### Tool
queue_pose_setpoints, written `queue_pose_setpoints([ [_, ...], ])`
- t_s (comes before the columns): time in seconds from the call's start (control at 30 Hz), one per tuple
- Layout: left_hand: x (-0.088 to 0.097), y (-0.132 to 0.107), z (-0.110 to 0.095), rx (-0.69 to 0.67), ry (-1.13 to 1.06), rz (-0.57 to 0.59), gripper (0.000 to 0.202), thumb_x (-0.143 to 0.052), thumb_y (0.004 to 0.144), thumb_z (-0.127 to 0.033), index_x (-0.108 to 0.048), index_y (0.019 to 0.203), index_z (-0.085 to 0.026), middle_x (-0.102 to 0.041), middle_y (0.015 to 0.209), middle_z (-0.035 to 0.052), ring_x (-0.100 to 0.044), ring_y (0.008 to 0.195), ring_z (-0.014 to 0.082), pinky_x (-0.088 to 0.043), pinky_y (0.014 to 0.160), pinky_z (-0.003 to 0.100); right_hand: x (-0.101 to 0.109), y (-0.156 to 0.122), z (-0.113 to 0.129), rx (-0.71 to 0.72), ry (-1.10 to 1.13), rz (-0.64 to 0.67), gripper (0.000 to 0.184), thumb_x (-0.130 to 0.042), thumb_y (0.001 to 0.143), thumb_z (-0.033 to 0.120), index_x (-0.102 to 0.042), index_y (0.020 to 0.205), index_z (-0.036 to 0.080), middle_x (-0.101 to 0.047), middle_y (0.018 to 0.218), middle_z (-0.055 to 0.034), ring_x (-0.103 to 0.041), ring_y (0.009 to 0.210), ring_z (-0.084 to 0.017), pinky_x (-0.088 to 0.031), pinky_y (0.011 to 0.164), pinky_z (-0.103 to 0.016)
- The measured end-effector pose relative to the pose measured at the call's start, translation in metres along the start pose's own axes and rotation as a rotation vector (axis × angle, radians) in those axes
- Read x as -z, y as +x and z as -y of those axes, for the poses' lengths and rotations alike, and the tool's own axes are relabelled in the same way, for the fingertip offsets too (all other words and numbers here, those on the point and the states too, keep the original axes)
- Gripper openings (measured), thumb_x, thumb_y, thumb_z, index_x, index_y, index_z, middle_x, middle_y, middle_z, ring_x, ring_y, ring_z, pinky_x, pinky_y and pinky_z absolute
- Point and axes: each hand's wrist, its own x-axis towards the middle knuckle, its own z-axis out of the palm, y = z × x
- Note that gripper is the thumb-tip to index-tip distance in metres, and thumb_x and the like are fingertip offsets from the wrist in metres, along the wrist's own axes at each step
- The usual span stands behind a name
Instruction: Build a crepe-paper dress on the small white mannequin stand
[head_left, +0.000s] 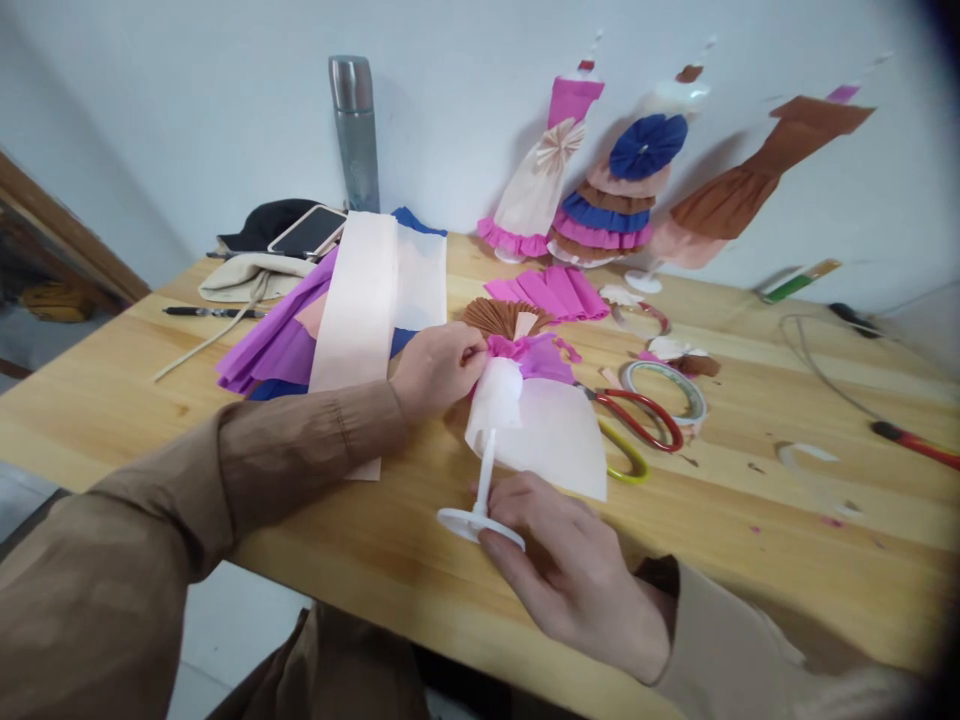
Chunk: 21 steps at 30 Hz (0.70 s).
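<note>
A small white mannequin stand (480,500) lies tilted over the wooden table (750,520), wearing a pale pink crepe paper skirt (551,435) with magenta and purple paper at its top (536,355). My left hand (435,370) is closed, pinching the paper at the top of the dress form. My right hand (570,570) holds the round base of the stand, fingers wrapped under it.
Folded crepe paper sheets (352,300) in pink, purple and blue lie at the left. Red-handled scissors (637,420), a tape roll (667,385) and paper scraps sit to the right. Three finished paper dresses (600,180) lean on the wall. A steel flask (354,130), phone (307,230) and pen (210,312) stand behind.
</note>
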Motion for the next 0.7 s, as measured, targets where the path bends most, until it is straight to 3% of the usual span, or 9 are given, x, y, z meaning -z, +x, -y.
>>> queue_pose_setpoints([
  [0.17, 0.003, -0.005, -0.008, 0.006, 0.011, -0.161, 0.011, -0.054, 0.085, -0.017, -0.065, 0.082, -0.016, -0.066, 0.078, 0.0025, -0.054, 0.064, 0.0107, -0.040, 0.061, 0.023, -0.001, 0.001, -0.002, -0.019, -0.029, -0.007, 0.018, -0.053, 0.089, 0.012, -0.043, 0.080, 0.023, -0.056, 0.069, 0.0008, -0.053, 0.062, -0.014, -0.042, 0.055, -0.028],
  [0.33, 0.007, -0.015, -0.021, -0.023, 0.062, -0.044, 0.021, -0.053, 0.087, -0.024, -0.058, 0.067, -0.018, -0.055, 0.055, -0.0027, -0.047, 0.052, 0.0104, -0.032, 0.053, 0.025, 0.002, 0.006, -0.004, 0.041, -0.023, 0.092, 0.018, -0.055, 0.089, 0.031, -0.041, 0.080, 0.025, -0.052, 0.066, -0.0005, -0.051, 0.059, -0.018, -0.040, 0.051, -0.031],
  [0.47, 0.006, -0.018, -0.023, 0.008, 0.077, 0.021, 0.023, -0.051, 0.089, -0.026, -0.062, 0.070, -0.018, -0.057, 0.054, -0.0029, -0.045, 0.047, 0.0094, -0.029, 0.051, 0.024, 0.007, 0.008, -0.004, 0.070, -0.025, 0.096, 0.017, -0.050, 0.091, 0.037, -0.041, 0.083, 0.025, -0.050, 0.065, -0.0005, -0.051, 0.058, -0.020, -0.040, 0.048, -0.033],
  [0.6, 0.004, -0.018, -0.020, -0.010, 0.116, 0.089, 0.021, -0.050, 0.089, -0.025, -0.071, 0.089, -0.019, -0.070, 0.069, 0.0013, -0.059, 0.060, 0.0132, -0.036, 0.055, 0.024, 0.013, 0.010, -0.006, 0.120, -0.066, 0.023, 0.006, -0.051, 0.089, 0.022, -0.046, 0.088, 0.024, -0.052, 0.066, -0.0005, -0.051, 0.057, -0.018, -0.042, 0.049, -0.032],
  [0.7, 0.001, -0.019, -0.019, -0.021, 0.187, 0.170, 0.024, -0.050, 0.090, -0.027, -0.071, 0.100, -0.020, -0.074, 0.082, 0.0051, -0.067, 0.072, 0.0186, -0.043, 0.061, 0.027, 0.017, 0.016, -0.014, 0.076, -0.161, -0.092, 0.021, -0.049, 0.088, 0.006, -0.056, 0.100, 0.022, -0.062, 0.078, -0.0044, -0.061, 0.071, -0.019, -0.051, 0.060, -0.032],
])
